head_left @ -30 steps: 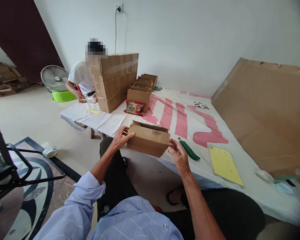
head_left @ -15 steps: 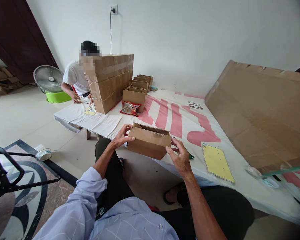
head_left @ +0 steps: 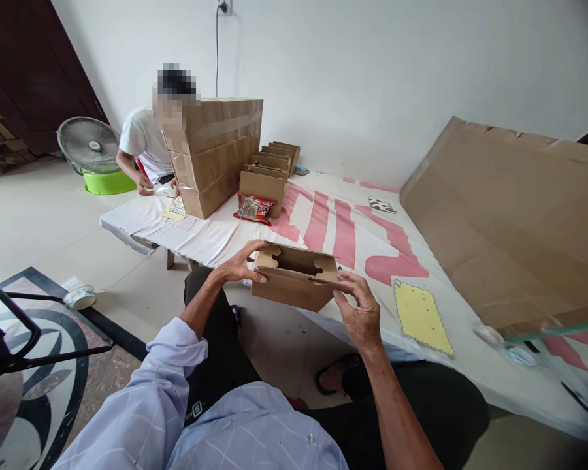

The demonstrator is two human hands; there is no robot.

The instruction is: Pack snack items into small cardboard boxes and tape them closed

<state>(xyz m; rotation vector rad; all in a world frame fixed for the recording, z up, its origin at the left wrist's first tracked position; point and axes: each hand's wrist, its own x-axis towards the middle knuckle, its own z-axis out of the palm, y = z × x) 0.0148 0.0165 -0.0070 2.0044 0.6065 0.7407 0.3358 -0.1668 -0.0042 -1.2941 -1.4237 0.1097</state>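
The box (head_left: 291, 287) has tilted, now showing more of its inside.

Packet (head_left: 253, 209) on table (head_left: 372, 245), behind box (head_left: 291, 290)

Pale bare wall (head_left: 353, 78), dark door (head_left: 24, 78), glossy light floor (head_left: 39, 225), cloth-covered table (head_left: 500, 385).

A fan (head_left: 91, 145) with a bright green base (head_left: 108, 183) stands on the floor (head_left: 137, 248) near a dark door (head_left: 39, 72); a bowl (head_left: 80, 297) sits nearer. On the cloth-covered desk (head_left: 475, 375) rest a red snack packet (head_left: 253, 207) and a yellow sheet (head_left: 424, 316) (its edge wavy). A black cord (head_left: 217, 59) hangs down the pale wall (head_left: 347, 78).
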